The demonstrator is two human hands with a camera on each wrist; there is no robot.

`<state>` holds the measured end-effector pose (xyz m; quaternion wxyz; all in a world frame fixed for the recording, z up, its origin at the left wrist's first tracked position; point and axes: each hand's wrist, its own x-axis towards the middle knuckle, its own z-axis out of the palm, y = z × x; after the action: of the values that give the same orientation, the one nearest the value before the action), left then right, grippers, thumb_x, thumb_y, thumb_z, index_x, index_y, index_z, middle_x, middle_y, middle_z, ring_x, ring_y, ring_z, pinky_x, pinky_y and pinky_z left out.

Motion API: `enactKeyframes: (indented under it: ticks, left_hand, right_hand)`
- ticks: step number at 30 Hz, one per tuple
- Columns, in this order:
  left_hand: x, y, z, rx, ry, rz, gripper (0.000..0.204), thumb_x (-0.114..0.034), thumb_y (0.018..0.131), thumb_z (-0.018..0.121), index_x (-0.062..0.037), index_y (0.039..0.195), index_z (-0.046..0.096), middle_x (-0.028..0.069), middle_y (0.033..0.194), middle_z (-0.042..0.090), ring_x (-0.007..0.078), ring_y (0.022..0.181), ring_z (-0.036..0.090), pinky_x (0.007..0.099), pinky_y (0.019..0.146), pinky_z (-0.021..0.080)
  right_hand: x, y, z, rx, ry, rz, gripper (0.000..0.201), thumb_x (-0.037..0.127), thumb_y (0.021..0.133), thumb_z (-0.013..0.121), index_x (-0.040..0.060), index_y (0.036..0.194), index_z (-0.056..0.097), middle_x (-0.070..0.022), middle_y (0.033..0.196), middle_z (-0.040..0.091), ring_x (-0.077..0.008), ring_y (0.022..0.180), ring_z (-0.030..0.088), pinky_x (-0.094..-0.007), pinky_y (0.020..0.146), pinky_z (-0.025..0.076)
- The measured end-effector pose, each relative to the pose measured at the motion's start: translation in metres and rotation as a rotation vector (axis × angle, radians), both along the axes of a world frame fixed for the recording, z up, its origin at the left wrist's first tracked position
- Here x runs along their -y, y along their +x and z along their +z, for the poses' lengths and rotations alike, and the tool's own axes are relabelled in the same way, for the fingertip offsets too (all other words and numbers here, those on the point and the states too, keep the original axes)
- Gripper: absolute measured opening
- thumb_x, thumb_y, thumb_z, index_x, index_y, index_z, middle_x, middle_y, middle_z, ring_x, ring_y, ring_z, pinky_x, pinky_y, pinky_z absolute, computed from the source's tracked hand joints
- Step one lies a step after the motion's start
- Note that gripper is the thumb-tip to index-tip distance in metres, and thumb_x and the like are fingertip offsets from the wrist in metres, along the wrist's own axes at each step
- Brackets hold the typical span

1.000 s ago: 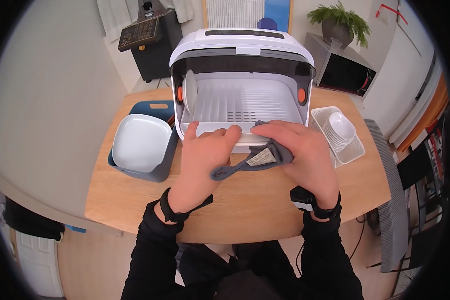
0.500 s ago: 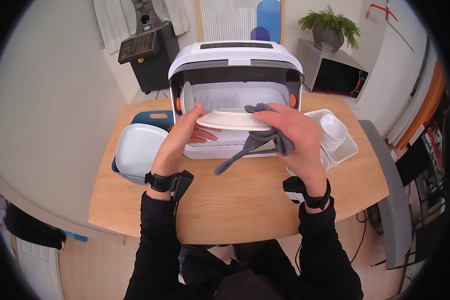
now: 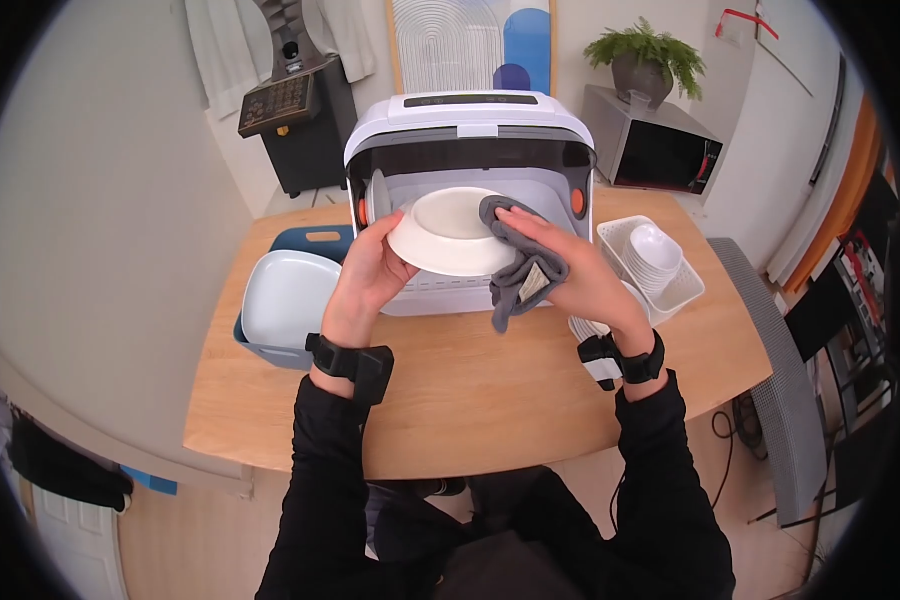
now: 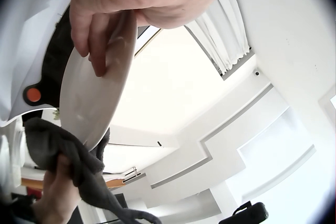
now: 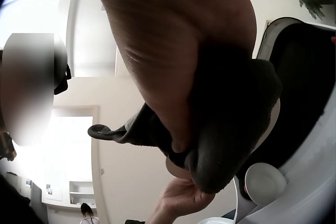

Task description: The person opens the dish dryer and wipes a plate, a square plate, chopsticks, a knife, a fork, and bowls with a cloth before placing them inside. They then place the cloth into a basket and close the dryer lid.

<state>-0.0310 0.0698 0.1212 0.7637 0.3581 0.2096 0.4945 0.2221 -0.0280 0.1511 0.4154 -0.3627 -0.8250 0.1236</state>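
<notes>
A white plate [image 3: 450, 230] is held tilted in front of the white dish cabinet [image 3: 470, 112]. My left hand [image 3: 367, 270] grips its left edge, thumb on the upper face; in the left wrist view the fingers [image 4: 97, 40] lie against the plate's other face. At the plate's right edge my right hand [image 3: 580, 275] holds a grey cloth [image 3: 518, 258] folded over the rim, pinching plate and cloth together. The cloth's loose end hangs below the plate. Inside the cabinet, at its left side, another white plate [image 3: 378, 197] stands upright.
On the left of the table [image 3: 470, 400] a blue basket [image 3: 315, 240] holds a pale square tub [image 3: 290, 300]. To the right stand a white basket [image 3: 682, 300] with stacked bowls [image 3: 655, 250] and, partly behind my right wrist, more plates [image 3: 588, 327]. A microwave [image 3: 660, 150] is behind.
The plate has come up from the cabinet's front edge and tipped so its broad face shows. My left hand has moved to its left edge; the cloth has shifted along with my right hand.
</notes>
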Motion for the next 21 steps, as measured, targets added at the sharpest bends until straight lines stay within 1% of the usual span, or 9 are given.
enactKeyframes:
  ticks: [1,4,6,9,10,12,15,18,21]
  left_hand:
    - [0.004,0.002,0.003,-0.03,0.027,0.03,0.032,-0.021,0.101,0.042,0.0018,0.12,0.054,0.0114,0.114,0.066,0.0206,0.104,0.065,0.0336,0.09,0.053]
    - [0.023,0.012,0.016,-0.144,0.15,0.112,0.031,-0.022,0.101,0.045,-0.0005,0.121,0.054,0.009,0.114,0.065,0.018,0.104,0.064,0.0313,0.09,0.052]
    - [0.043,0.022,0.018,-0.261,0.277,0.15,0.03,-0.022,0.101,0.047,-0.0023,0.122,0.054,0.0069,0.114,0.064,0.016,0.105,0.062,0.029,0.089,0.05]
    - [0.053,0.037,-0.003,-0.495,0.609,0.315,0.027,-0.02,0.102,0.046,-0.0025,0.122,0.052,0.0029,0.102,0.063,0.0068,0.086,0.058,0.0231,0.077,0.048]
    - [0.058,0.038,-0.001,-0.498,0.617,0.326,0.025,-0.018,0.103,0.044,-0.0013,0.12,0.052,0.001,0.096,0.059,0.0047,0.079,0.05,0.0216,0.07,0.043]
    - [0.073,0.037,0.015,-0.433,0.624,0.33,0.024,-0.018,0.103,0.044,-0.0012,0.119,0.053,-0.0001,0.092,0.056,0.0048,0.077,0.047,0.0211,0.067,0.041]
    - [0.079,0.026,0.022,-0.493,0.7,0.297,0.023,-0.017,0.102,0.045,-0.0007,0.117,0.052,0.0002,0.091,0.055,0.0059,0.078,0.047,0.023,0.067,0.041]
    - [0.083,0.022,0.018,-0.602,0.827,0.272,0.022,-0.018,0.102,0.046,-0.0008,0.115,0.051,0.0026,0.092,0.058,0.0073,0.078,0.05,0.0258,0.067,0.043]
    - [0.102,0.025,0.024,-0.692,0.84,0.253,0.021,-0.02,0.102,0.047,-0.0014,0.112,0.052,0.0076,0.086,0.061,0.0121,0.072,0.053,0.0286,0.065,0.043]
  right_hand:
    - [0.0,0.002,-0.001,0.022,-0.03,0.018,0.068,0.005,0.074,0.076,0.0082,0.137,0.05,-0.0135,0.138,0.053,-0.0291,0.132,0.045,-0.0345,0.106,0.039]
    - [-0.003,-0.001,-0.01,-0.185,-0.285,0.019,0.069,0.004,0.075,0.075,0.007,0.138,0.047,-0.0157,0.142,0.048,-0.0297,0.137,0.039,-0.0342,0.109,0.036]
    - [-0.01,-0.016,-0.022,-0.184,-0.132,-0.006,0.069,0.002,0.076,0.074,0.0068,0.139,0.046,-0.0171,0.145,0.045,-0.031,0.139,0.036,-0.0348,0.11,0.035]
    - [-0.008,-0.044,-0.02,-0.189,0.029,0.021,0.066,-0.001,0.078,0.07,0.007,0.139,0.046,-0.0166,0.15,0.037,-0.031,0.142,0.029,-0.0366,0.114,0.029]
    - [-0.003,-0.051,-0.013,-0.202,0.036,0.029,0.064,-0.002,0.079,0.069,0.0072,0.139,0.047,-0.0154,0.151,0.037,-0.0301,0.143,0.028,-0.0367,0.115,0.026]
    - [-0.007,-0.053,-0.011,-0.257,0.06,0.11,0.062,-0.001,0.082,0.068,0.0059,0.14,0.045,-0.0142,0.153,0.034,-0.0309,0.144,0.025,-0.0375,0.116,0.022]
    - [-0.018,-0.053,-0.005,-0.232,0.161,0.029,0.063,0.011,0.083,0.07,0.0078,0.141,0.044,-0.0159,0.151,0.036,-0.0321,0.144,0.026,-0.0368,0.115,0.025]
    - [-0.023,-0.05,-0.007,-0.462,0.088,-0.039,0.058,0.025,0.092,0.064,0.0059,0.142,0.042,-0.0123,0.146,0.043,-0.027,0.139,0.035,-0.0332,0.112,0.028]
    - [-0.019,-0.046,-0.01,-0.803,-0.201,-0.011,0.058,0.033,0.097,0.057,0.0025,0.143,0.04,-0.0086,0.138,0.049,-0.0195,0.13,0.043,-0.0304,0.108,0.031]
